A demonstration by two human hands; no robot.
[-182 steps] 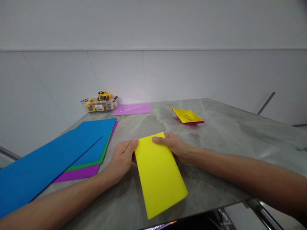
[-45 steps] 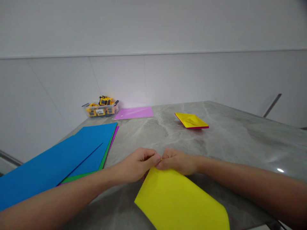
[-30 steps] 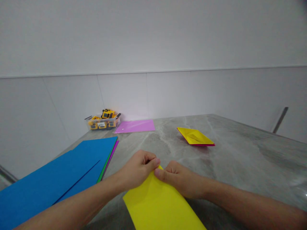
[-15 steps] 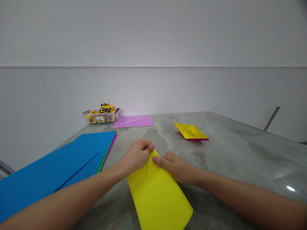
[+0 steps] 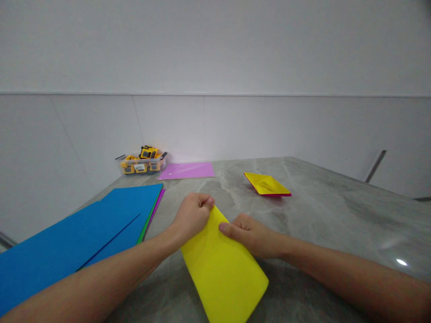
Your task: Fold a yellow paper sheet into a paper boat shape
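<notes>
A folded yellow paper sheet (image 5: 224,269) lies on the grey marble table (image 5: 323,215) in front of me. My left hand (image 5: 192,214) is curled into a fist, with its fingertips pinching the sheet's far left corner. My right hand (image 5: 249,233) holds the sheet's far right edge, thumb on top and fingers curled under. The two hands sit a short way apart along that far edge.
A stack of blue, green and purple sheets (image 5: 84,233) lies to the left. A pink sheet (image 5: 186,171) and a clear box of yellow toy vehicles (image 5: 141,162) sit by the wall. A folded yellow and pink paper shape (image 5: 267,185) lies further back right.
Since 1.5 s ago the hands, then pinched together at the sheet's corner, have drawn apart along its far edge. The sheet has swung so it points away and lies flatter.
</notes>
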